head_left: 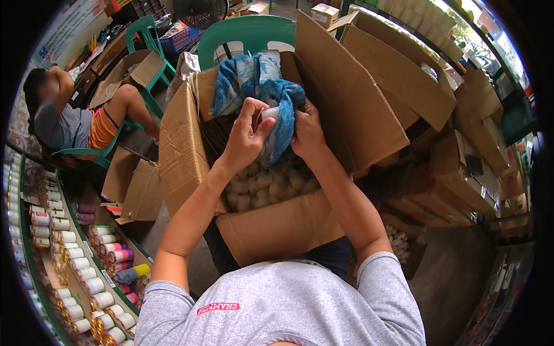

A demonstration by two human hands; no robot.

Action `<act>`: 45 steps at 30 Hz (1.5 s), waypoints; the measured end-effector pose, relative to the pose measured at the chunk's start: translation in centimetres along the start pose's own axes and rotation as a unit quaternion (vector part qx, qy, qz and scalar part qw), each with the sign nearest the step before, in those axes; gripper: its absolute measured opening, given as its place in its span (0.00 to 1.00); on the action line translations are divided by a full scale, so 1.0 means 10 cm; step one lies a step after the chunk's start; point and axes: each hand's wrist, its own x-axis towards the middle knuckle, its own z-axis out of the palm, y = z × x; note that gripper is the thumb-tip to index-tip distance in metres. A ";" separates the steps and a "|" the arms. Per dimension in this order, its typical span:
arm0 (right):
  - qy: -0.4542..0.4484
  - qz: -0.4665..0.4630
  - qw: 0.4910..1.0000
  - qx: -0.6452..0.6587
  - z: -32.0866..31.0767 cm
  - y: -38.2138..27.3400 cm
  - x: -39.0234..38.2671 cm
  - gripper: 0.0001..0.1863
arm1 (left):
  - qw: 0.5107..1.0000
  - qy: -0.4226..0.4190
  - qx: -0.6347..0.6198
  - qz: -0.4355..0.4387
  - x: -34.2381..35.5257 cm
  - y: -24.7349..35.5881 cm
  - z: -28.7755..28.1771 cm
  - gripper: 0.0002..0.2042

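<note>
My left hand [244, 138] pinches a short white candle [270, 113] between thumb and fingers. Beside it, my right hand [309, 131] grips a blue and white cloth [281, 131], which lies against the candle's right side. The rest of the cloth drapes over the far side of a large open cardboard box [277, 233]. Both hands are above this box. Inside, below my wrists, is a heap of similar whitish candles [268, 185]. The right fingertips are partly hidden behind the cloth.
A tall box flap [346, 86] rises right of my hands. Green chairs [248, 32] stand beyond and to the left, one with a seated person [63, 121]. Shelves of candles [86, 274] curve along the left. More cardboard boxes [456, 173] are stacked on the right.
</note>
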 end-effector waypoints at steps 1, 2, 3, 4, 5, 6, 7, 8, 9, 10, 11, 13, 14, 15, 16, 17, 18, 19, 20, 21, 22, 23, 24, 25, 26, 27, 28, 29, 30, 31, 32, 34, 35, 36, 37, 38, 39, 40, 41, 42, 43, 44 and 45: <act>-0.015 0.019 1.000 0.011 -0.05 0.02 0.01 0.07 | 1.000 -0.002 0.000 0.015 0.01 0.00 0.01 0.08; -0.030 0.038 0.999 0.022 -0.09 0.05 0.01 0.09 | 0.999 0.003 -0.023 0.023 0.02 -0.03 0.00 0.09; -0.045 0.057 0.997 0.033 -0.14 0.06 0.01 0.10 | 0.998 0.008 -0.046 0.030 0.03 -0.10 -0.04 0.09; -0.001 0.047 0.998 0.043 -0.11 0.06 -0.01 0.12 | 0.997 0.013 -0.068 0.038 0.06 -0.12 -0.06 0.10; 0.042 0.037 0.997 0.054 -0.06 0.08 -0.02 0.13 | 0.995 0.039 -0.052 0.072 0.09 -0.13 -0.07 0.10; 0.085 0.027 0.994 0.064 -0.04 0.08 -0.03 0.15 | 0.990 0.060 -0.123 0.038 0.10 -0.14 -0.11 0.11; 0.060 0.024 0.995 0.074 -0.08 0.02 -0.03 0.13 | 0.978 0.081 -0.192 0.005 0.10 -0.15 -0.17 0.11; 0.034 0.021 0.996 0.084 -0.16 -0.07 -0.02 0.12 | 0.960 0.102 -0.261 -0.028 0.11 -0.16 -0.22 0.12; 0.009 0.018 0.995 0.094 -0.20 -0.13 -0.01 0.11 | 0.960 0.094 -0.260 -0.047 0.13 -0.17 -0.25 0.19; -0.010 0.047 0.994 0.096 -0.15 -0.17 -0.05 0.12 | 0.956 0.071 -0.277 -0.064 0.13 -0.17 -0.24 0.19; -0.029 0.078 0.992 0.098 -0.05 -0.24 -0.13 0.14 | 0.951 0.050 -0.295 -0.080 0.11 -0.16 -0.22 0.19; -0.075 0.064 0.994 0.043 0.03 -0.22 -0.18 0.18 | 0.951 0.021 -0.288 -0.114 0.10 -0.12 -0.15 0.19; -0.101 0.019 0.995 -0.015 0.02 -0.14 -0.17 0.20 | 0.948 0.017 -0.290 -0.130 0.09 -0.11 -0.10 0.19; -0.127 -0.026 0.989 -0.073 0.01 -0.10 -0.17 0.21 | 0.945 0.013 -0.292 -0.146 0.08 -0.11 -0.05 0.19; -0.142 -0.015 0.987 -0.074 -0.01 -0.10 -0.18 0.21 | 0.942 0.010 -0.294 -0.163 0.07 -0.09 -0.02 0.19; -0.156 -0.005 0.985 -0.076 -0.03 -0.12 -0.19 0.20 | 0.942 0.015 -0.287 -0.171 0.07 -0.04 -0.01 0.19; -0.170 0.005 0.982 -0.077 -0.04 -0.13 -0.19 0.19 | 0.929 0.002 -0.319 -0.186 0.07 -0.02 -0.02 0.18; -0.176 -0.021 0.980 -0.086 -0.05 -0.12 -0.20 0.18 | 0.914 -0.012 -0.352 -0.200 0.06 -0.01 -0.04 0.18; -0.182 -0.048 0.978 -0.094 -0.07 -0.11 -0.19 0.17 | 0.898 -0.026 -0.384 -0.213 0.06 -0.01 -0.05 0.18; -0.188 -0.075 0.974 -0.103 -0.08 -0.11 -0.19 0.16 | 0.891 -0.047 -0.387 -0.234 0.06 0.00 -0.07 0.19; -0.175 -0.038 0.981 -0.074 -0.09 -0.12 -0.19 0.16 | 0.883 -0.066 -0.389 -0.255 0.05 0.00 -0.11 0.19; -0.162 -0.001 0.986 -0.046 -0.10 -0.15 -0.18 0.15 | 0.874 -0.084 -0.391 -0.276 0.04 0.00 -0.13 0.20; -0.149 0.036 0.988 -0.017 -0.11 -0.17 -0.18 0.15 | 0.868 -0.087 -0.408 -0.271 0.02 -0.02 -0.13 0.20; -0.110 0.041 0.993 0.014 -0.10 -0.18 -0.15 0.14 | 0.861 -0.091 -0.424 -0.267 0.03 0.00 -0.11 0.20; -0.072 0.046 0.995 0.046 -0.08 -0.18 -0.11 0.13 | 0.854 -0.096 -0.439 -0.262 0.05 0.03 -0.08 0.20; -0.034 0.051 0.995 0.077 -0.07 -0.19 -0.09 0.12 | 0.846 -0.001 -0.437 -0.306 0.05 0.07 -0.09 0.20; -0.071 0.057 0.984 0.154 -0.09 -0.22 -0.09 0.11 | 0.851 0.003 -0.441 -0.284 0.05 0.06 -0.14 0.20; -0.107 0.063 0.965 0.229 -0.13 -0.27 -0.11 0.10 | 0.856 0.006 -0.444 -0.262 0.05 0.03 -0.23 0.20; -0.143 0.069 0.940 0.303 -0.14 -0.30 -0.12 0.10 | 0.861 0.010 -0.448 -0.240 0.06 -0.02 -0.30 0.20; -0.049 0.084 0.952 0.291 -0.27 -0.13 -0.04 0.11 | 0.863 -0.021 -0.463 -0.201 0.07 -0.10 -0.31 0.19; -0.013 0.146 0.944 0.295 -0.34 0.01 -0.02 0.11 | 0.871 -0.009 -0.448 -0.202 0.09 -0.09 -0.28 0.18; 0.056 0.274 0.912 0.301 -0.34 0.25 -0.05 0.12 | 0.886 0.022 -0.415 -0.203 0.10 -0.02 -0.25 0.17; -0.035 0.254 0.929 0.267 -0.34 0.28 -0.06 0.14 | 0.893 0.035 -0.403 -0.195 0.12 -0.03 -0.24 0.16; -0.075 0.237 0.940 0.234 -0.40 0.23 -0.04 0.14 | 0.900 0.047 -0.391 -0.187 0.14 -0.05 -0.23 0.15; -0.118 0.228 0.945 0.200 -0.28 0.04 -0.08 0.14 | 0.906 0.069 -0.376 -0.181 0.10 -0.06 -0.26 0.15; -0.160 0.212 0.949 0.169 -0.22 -0.08 -0.10 0.15 | 0.911 0.085 -0.359 -0.186 0.08 -0.06 -0.25 0.15; -0.158 0.202 0.958 0.127 -0.24 -0.07 -0.10 0.16 | 0.915 0.101 -0.342 -0.191 0.06 -0.06 -0.24 0.15; -0.150 0.182 0.967 0.095 -0.16 -0.11 -0.14 0.15 | 0.918 0.115 -0.327 -0.193 0.08 -0.05 -0.21 0.16; -0.142 0.163 0.974 0.062 -0.02 -0.15 -0.22 0.14 | 0.914 0.146 -0.321 -0.198 0.05 -0.04 -0.19 0.15; -0.135 0.144 0.980 0.030 0.08 -0.16 -0.26 0.13 | 0.954 0.143 -0.223 -0.137 0.05 -0.07 -0.15 0.14; -0.115 0.126 0.985 0.014 0.08 -0.12 -0.25 0.13 | 0.980 0.136 -0.122 -0.076 0.05 -0.06 -0.07 0.13; -0.094 0.108 0.990 -0.003 0.06 -0.07 -0.24 0.12 | 0.992 0.126 -0.019 -0.013 0.05 -0.04 0.00 0.12; -0.074 0.091 0.993 -0.019 0.02 -0.02 -0.22 0.12 | 0.980 0.117 0.161 -0.010 -0.03 0.00 0.04 0.13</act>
